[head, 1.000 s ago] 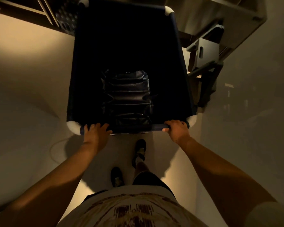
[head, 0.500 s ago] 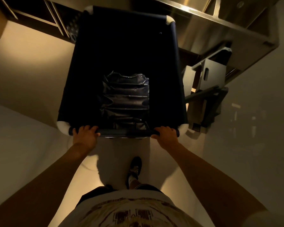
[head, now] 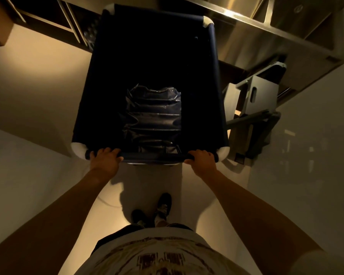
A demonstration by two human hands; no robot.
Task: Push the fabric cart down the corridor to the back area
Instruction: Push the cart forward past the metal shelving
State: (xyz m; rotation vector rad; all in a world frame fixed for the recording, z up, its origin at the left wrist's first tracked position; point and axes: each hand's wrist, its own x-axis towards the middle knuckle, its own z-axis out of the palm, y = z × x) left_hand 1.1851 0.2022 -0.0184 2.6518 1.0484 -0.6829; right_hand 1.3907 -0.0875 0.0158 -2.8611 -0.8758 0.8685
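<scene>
At the bottom of the view a pale printed shirt [head: 163, 257] was seen, and below it two dark shoes [head: 157, 211] on the pale floor [head: 28, 175], the right one set ahead of the left; half a second before only one shoe had been visible, so a stride was judged to be in progress. Both bare arms were stretched forward; the left hand [head: 104, 158] was wrapped closed over the near rail [head: 153, 155] of the fabric cart [head: 115, 76] close to its left white corner cap [head: 78, 150], and the right hand [head: 201, 158] was closed round the same rail close to the right cap; nothing else was held by either. Inside the dark cart a crumpled, shiny black bundle [head: 153, 116] lay against the near wall; what it was could not be told. Just beside the cart's right side a grey box with a slot handle [head: 260, 96] was stood on a dark frame; beyond it a steel counter [head: 266, 22] ran along the right, and dark shelving [head: 48, 22] lay at the far left. Compared with a second earlier, more of the counter and shelving had come into view above the cart; from this it was judged that the cart was being rolled along the corridor, with the back area not yet reached and the grey box to be cleared narrowly.
</scene>
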